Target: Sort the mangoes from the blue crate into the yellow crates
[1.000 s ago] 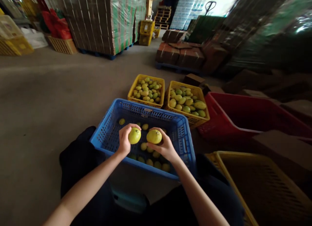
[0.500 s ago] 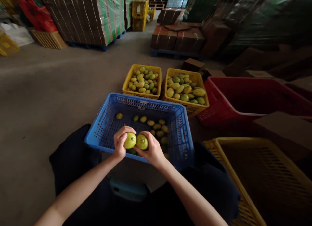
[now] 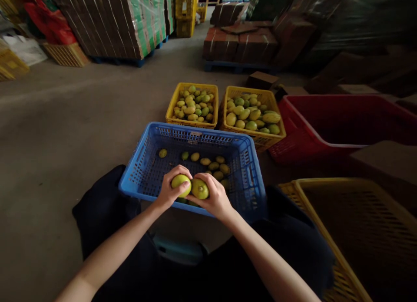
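Note:
Above the near rim of a blue plastic crate (image 3: 198, 127), my two hands are side by side, each wrapped round a yellow-green lemon. My left hand (image 3: 169, 190) grips one lemon (image 3: 180, 183), the thumb lying across its front. In my right hand (image 3: 216, 195) is the other lemon (image 3: 200, 188), its nubbed end facing me. Several more lemons (image 3: 214, 166) lie on the crate's floor, mostly toward the right, with a lone lemon (image 3: 163, 153) at the left. Those beneath my hands are partly hidden.
Behind the blue crate stand a yellow crate (image 3: 169, 115) and another yellow crate (image 3: 282, 135), both full of yellow-green fruit. To the right are a red crate (image 3: 309, 137) and a large yellow crate (image 3: 301, 198). Wrapped carton stacks (image 3: 107, 28) stand on pallets farther back.
My left thumb has moved across the front of its lemon, which has turned so its tip no longer shows. The view has shifted slightly, with hands and crates now a little farther right.

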Demonstrator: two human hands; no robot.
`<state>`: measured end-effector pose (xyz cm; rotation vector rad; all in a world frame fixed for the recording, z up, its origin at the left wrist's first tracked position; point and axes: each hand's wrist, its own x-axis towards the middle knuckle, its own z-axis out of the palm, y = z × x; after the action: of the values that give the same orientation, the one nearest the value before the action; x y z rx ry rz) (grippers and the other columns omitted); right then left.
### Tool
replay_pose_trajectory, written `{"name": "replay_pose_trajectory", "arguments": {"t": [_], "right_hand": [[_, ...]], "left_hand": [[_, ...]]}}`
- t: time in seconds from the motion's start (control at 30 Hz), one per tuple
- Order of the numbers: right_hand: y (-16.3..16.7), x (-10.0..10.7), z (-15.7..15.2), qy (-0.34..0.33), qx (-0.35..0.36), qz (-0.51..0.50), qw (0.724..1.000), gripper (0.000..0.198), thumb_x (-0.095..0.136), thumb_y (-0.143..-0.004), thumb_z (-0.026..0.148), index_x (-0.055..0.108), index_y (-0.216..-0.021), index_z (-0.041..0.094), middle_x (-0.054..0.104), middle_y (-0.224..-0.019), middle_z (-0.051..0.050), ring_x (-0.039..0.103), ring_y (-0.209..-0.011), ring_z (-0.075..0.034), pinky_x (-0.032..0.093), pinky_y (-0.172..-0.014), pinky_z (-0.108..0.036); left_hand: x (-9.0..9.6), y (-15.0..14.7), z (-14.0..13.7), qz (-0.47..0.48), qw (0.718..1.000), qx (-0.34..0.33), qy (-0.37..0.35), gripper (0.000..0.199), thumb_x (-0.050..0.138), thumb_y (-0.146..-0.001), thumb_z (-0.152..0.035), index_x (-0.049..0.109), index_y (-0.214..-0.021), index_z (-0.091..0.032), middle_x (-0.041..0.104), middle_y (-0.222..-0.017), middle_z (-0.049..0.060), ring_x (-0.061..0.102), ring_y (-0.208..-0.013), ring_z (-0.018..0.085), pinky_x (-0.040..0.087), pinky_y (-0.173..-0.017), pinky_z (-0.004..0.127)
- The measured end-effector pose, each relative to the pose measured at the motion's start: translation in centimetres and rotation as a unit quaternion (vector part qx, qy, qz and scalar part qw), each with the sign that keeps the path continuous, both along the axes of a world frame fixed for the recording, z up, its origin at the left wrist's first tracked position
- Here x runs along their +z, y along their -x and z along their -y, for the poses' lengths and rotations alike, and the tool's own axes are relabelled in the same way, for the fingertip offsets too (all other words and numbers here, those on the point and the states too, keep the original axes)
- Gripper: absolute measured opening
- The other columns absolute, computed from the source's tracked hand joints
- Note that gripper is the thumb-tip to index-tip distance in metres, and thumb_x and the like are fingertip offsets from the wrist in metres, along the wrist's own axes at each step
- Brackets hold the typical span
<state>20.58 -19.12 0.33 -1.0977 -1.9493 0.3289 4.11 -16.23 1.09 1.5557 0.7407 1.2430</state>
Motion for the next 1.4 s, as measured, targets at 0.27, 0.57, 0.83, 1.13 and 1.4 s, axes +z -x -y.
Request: {"name": "replay_pose_trajectory", "arguments": {"t": [0.27,0.57,0.83,1.13,1.4], "right_hand": [[0.2,-0.1,-0.3,0.073,0.008,-0.027,0.997,0.043,0.073,-0.073,0.044,0.051,-0.103,0.023,0.063,-0.094,-0.007,0.062,-0.083,-0.022,0.053,-0.074,-0.035],[1.9,-1.8,-1.9,0.483,-0.068,-0.451,0.747,0.04,0.062,-0.073,0.057,0.045,-0.089,0.024,0.049,-0.065,0.007,0.046,-0.05,-0.01,0.033,-0.039,-0.018],[1.9,-2.0,-2.3,0.551,-0.091,-0.488,0.671,0.037,0.066,-0.07,0.051,0.045,-0.081,0.022,0.05,-0.06,0.005,0.045,-0.047,-0.009,0.031,-0.035,-0.018],[2.0,-2.9,-2.4,0.531,-0.133,-0.489,0.679,0.044,0.07,-0.067,0.051,0.038,-0.082,0.025,0.052,-0.062,0.004,0.047,-0.045,-0.012,0.027,-0.033,-0.02],[2.1,-3.0,-2.1,0.482,-0.039,-0.444,0.754,0.047,0.073,-0.064,0.049,0.046,-0.096,0.026,0.053,-0.072,0.007,0.05,-0.055,-0.009,0.037,-0.043,-0.019]], "left_hand": [[-0.6,-1.0,0.2,0.121,0.953,0.056,0.27,0.016,0.057,-0.073,-0.03,0.064,-0.067,-0.016,0.056,-0.064,0.0,0.048,-0.061,0.011,0.037,-0.056,0.022],[-0.3,-1.7,-1.4,0.346,0.703,0.124,0.609,0.019,0.044,-0.086,-0.024,0.061,-0.082,-0.016,0.065,-0.076,0.003,0.062,-0.068,0.015,0.05,-0.059,0.027],[-0.9,-2.0,-1.4,0.317,0.669,0.176,0.649,0.024,0.038,-0.094,-0.035,0.052,-0.082,-0.018,0.06,-0.073,0.003,0.058,-0.065,0.015,0.05,-0.056,0.026],[-2.0,-2.1,-1.4,0.256,0.678,0.165,0.67,0.029,0.039,-0.092,-0.04,0.052,-0.079,-0.018,0.057,-0.068,0.002,0.054,-0.057,0.014,0.042,-0.047,0.021],[-0.4,-1.0,-1.6,0.279,0.731,0.144,0.606,0.02,0.047,-0.08,-0.025,0.063,-0.088,-0.018,0.064,-0.069,0.001,0.059,-0.059,0.014,0.046,-0.05,0.024]]}}
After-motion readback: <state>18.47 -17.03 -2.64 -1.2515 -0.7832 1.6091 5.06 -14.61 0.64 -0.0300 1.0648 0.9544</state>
